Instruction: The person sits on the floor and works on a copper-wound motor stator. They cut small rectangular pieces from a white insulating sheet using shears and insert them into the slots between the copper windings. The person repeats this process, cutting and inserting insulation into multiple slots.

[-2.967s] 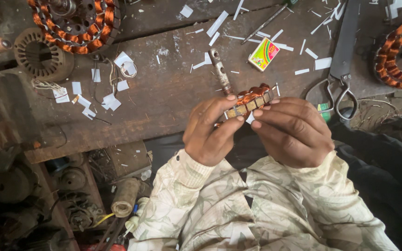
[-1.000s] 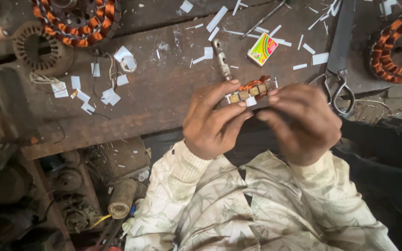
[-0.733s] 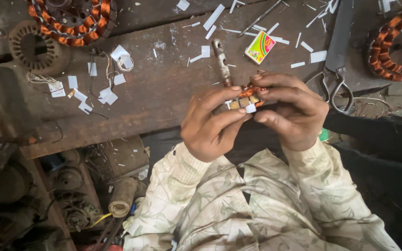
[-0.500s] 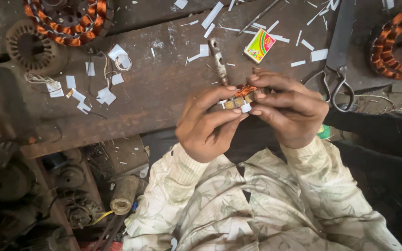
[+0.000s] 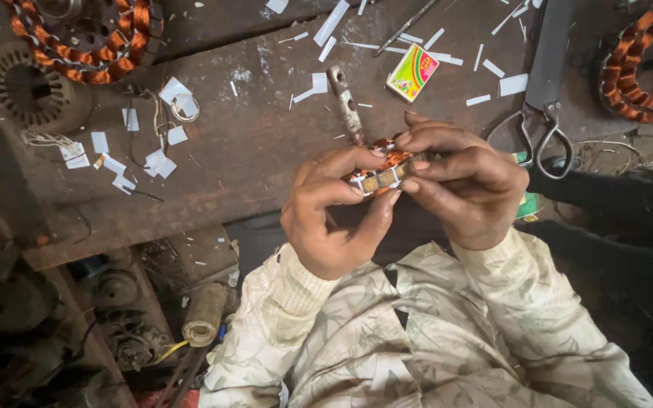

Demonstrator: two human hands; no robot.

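Head view: left hand (image 5: 326,219) and right hand (image 5: 462,189) both pinch a small copper coil (image 5: 379,168) between fingertips, above the bench edge; scissors (image 5: 542,113) just beyond right hand. Risk: thin wire may snag or slip under tight pinching
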